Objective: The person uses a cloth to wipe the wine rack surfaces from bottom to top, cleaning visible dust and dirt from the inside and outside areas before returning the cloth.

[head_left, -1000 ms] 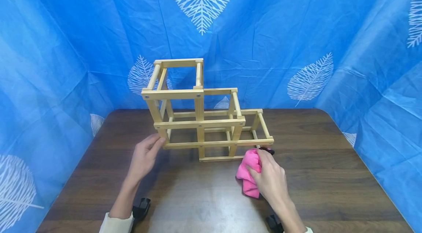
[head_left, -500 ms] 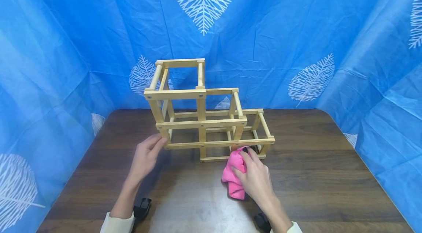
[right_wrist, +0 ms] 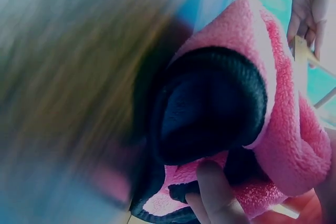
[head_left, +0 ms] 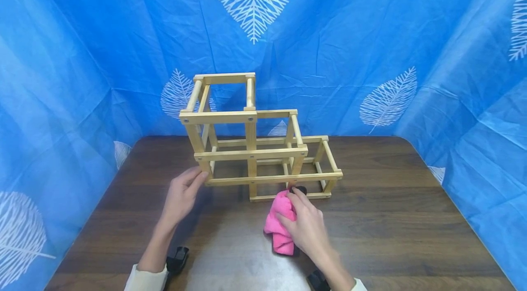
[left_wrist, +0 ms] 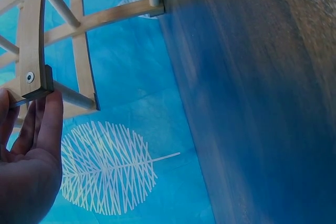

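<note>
While your left hand [head_left: 183, 192] pinches the near lower left corner of the stepped, pale wooden rack [head_left: 252, 155], your right hand [head_left: 305, 226] has slid left along the rack's bottom front rail [head_left: 318, 196] — its fingers curled around the fleecy pink cloth with dark edging [head_left: 281, 224]. The rail's right end lies uncovered; the work seems to have reached the rail's middle, with the cloth just before it. Right of the rack, the brown wood-grain desk [head_left: 391, 218] stretches to its slanting edge — well apart from your right hand.
</note>
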Tool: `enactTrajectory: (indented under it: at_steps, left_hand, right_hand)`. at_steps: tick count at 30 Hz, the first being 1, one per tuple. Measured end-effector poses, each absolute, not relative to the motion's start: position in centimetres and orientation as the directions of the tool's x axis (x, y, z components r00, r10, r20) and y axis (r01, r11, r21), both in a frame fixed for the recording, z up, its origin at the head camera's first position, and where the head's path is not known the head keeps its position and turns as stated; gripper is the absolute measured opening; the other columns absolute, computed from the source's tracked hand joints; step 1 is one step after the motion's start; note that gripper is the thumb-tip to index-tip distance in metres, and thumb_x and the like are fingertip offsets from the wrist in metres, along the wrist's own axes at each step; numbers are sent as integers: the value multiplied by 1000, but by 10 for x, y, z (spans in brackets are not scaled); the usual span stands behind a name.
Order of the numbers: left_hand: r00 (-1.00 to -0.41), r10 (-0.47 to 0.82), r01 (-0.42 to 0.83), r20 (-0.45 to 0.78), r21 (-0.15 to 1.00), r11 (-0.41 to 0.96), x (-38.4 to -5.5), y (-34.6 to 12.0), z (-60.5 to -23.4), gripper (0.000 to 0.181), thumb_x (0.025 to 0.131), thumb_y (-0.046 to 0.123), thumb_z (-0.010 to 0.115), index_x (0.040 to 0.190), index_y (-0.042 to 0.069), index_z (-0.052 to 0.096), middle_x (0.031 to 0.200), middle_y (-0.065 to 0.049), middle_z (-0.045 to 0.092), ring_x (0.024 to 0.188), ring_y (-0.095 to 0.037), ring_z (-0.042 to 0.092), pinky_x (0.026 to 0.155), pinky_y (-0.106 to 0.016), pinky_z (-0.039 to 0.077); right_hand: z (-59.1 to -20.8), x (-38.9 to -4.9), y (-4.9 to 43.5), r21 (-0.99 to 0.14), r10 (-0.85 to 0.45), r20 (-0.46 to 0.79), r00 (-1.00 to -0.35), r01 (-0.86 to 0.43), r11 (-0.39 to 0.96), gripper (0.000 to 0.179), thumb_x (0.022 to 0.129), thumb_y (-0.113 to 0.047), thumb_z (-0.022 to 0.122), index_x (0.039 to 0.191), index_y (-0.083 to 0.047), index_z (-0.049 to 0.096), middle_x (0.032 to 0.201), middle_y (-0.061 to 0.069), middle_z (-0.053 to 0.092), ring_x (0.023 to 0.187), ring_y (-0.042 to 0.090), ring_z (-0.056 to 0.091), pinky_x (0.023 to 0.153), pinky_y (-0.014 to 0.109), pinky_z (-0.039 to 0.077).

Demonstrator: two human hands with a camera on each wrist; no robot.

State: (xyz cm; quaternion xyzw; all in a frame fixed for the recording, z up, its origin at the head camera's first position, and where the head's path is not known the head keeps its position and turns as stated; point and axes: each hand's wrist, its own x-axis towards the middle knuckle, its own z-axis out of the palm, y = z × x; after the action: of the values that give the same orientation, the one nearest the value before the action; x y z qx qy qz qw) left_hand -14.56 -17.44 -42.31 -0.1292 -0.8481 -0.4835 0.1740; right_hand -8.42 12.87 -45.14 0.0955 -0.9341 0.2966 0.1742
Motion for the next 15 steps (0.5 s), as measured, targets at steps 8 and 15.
enactTrajectory:
  at_steps: [8, 15]
  left_hand:
    - [-920, 67, 362, 386, 775, 518, -146, -175, -423, 26, 103, 20, 54, 117, 3, 69, 107, -9, 70, 97, -23, 65, 81, -41, 53]
    - [-918, 108, 379, 382, 759, 529, -144, -175, -421, 28, 106, 22, 49, 120, 5, 66, 93, -3, 66, 82, -18, 60, 72, -35, 51]
  right_hand:
    - [-451, -87, 111, -514, -115, 397, -911, -324, 794, 52, 77, -23, 85, 118, 2, 67, 128, 22, 60, 105, 39, 65, 79, 61, 52]
    - [-448, -94, 98, -522, -163, 362, -918, -345, 780, 51, 79, -27, 83, 119, 1, 66, 127, 22, 61, 106, 40, 64, 83, 58, 53]
